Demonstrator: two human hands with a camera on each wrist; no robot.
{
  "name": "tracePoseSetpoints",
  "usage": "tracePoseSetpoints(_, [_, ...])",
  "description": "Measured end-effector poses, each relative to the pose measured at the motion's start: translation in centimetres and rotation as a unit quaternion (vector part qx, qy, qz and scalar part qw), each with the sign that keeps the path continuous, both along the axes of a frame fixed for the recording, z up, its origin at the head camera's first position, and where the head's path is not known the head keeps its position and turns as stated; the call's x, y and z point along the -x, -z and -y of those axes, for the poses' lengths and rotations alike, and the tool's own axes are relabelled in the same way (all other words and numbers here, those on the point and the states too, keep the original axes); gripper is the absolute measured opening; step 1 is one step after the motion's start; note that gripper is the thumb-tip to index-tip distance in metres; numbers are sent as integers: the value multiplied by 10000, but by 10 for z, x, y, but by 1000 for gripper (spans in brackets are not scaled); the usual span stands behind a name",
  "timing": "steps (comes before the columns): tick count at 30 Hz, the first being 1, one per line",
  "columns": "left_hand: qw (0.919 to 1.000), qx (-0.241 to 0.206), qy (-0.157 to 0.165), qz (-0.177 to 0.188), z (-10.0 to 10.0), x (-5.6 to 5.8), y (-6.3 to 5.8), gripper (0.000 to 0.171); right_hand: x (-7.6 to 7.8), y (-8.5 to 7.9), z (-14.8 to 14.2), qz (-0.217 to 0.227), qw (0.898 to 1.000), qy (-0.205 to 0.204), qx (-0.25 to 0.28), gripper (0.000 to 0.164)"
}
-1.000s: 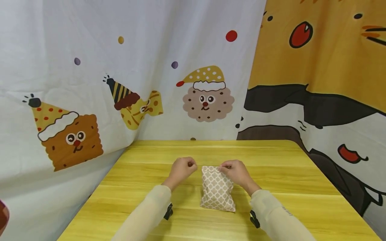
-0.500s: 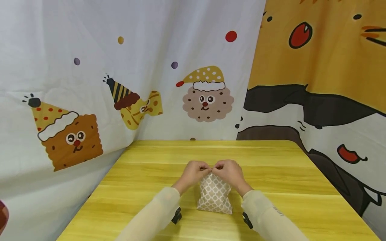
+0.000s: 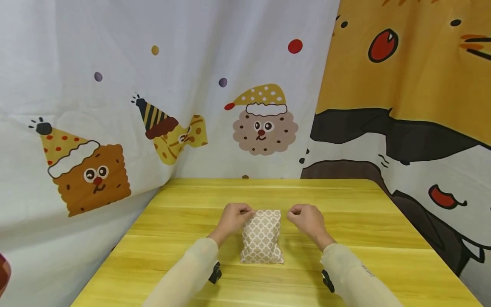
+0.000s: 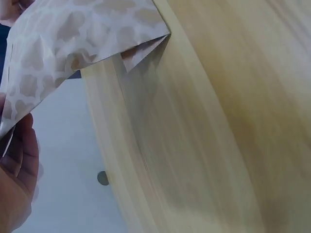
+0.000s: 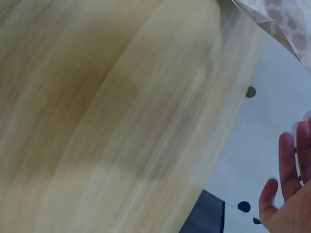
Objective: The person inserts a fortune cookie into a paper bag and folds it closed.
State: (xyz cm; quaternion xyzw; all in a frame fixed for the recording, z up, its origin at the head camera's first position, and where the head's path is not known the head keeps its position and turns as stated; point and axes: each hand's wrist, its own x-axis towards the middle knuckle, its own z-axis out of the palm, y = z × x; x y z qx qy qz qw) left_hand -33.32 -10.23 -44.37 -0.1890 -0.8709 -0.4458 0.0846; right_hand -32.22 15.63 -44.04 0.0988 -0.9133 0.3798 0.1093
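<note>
A small paper bag (image 3: 262,238) with a beige and white lattice pattern stands on the table, its top edge folded over. My left hand (image 3: 234,218) pinches the bag's upper left corner between thumb and fingers. In the left wrist view, the bag's patterned side (image 4: 92,36) slants above the wood and the left fingers (image 4: 30,150) hold its edge. To the right of the bag, and apart from it, my right hand (image 3: 308,221) hovers with bent fingers. The right wrist view shows that hand (image 5: 291,206) with loosely extended fingers and nothing visibly held.
The yellow wood-grain table (image 3: 345,256) spreads around the bag. Behind and to the left hangs a white curtain (image 3: 207,51) with cartoon biscuits. An orange and black cartoon cloth (image 3: 429,85) hangs on the right. Both sleeves are cream, with a dark wrist device under each.
Both hands met at the bag's top half a second ago. Since then the right hand has let go and moved right, while the left hand moved left, shifting the bag slightly left.
</note>
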Motion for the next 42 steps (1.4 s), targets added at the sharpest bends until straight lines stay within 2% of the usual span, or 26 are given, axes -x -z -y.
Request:
tracePoseSetpoints(2, [9999, -71, -67, 131, 0, 1, -1, 10, 0, -1, 3, 229, 9990, -95, 384, 18])
tracePoseSetpoints(6, [9987, -93, 117, 493, -7, 0, -5, 12, 0, -2, 13, 690, 9916, -496, 971, 24])
tracePoseSetpoints(10, [9965, -20, 305, 776, -17, 0, -7, 11, -1, -1, 18, 759, 9887, -654, 1112, 16])
tracePoseSetpoints(15, [9968, -22, 314, 734, -17, 1, -6, 11, -2, 0, 15, 743, 9876, -710, 1186, 14])
tracePoseSetpoints(23, [9932, -566, 47, 1020, 1, 1, 1, 13, 2, 10, 5, 941, 9816, -621, 1543, 15])
tracePoseSetpoints(27, [9897, -766, 86, 1209, 5, 1, 5, 14, 3, 14, 4, 963, 9797, -620, 1643, 17])
tracePoseSetpoints(30, [9876, -904, 97, 1279, 5, 1, 8, 13, 2, 15, 5, 985, 9797, -470, 1679, 17])
tracePoseSetpoints(37, [9880, -936, 97, 1224, -1, 6, 14, 14, 4, 19, 2, 1051, 9825, -70, 1539, 19])
tracePoseSetpoints(42, [9868, -890, -131, 1346, -4, 10, 22, 11, 5, 26, 0, 1177, 9808, 24, 1554, 20])
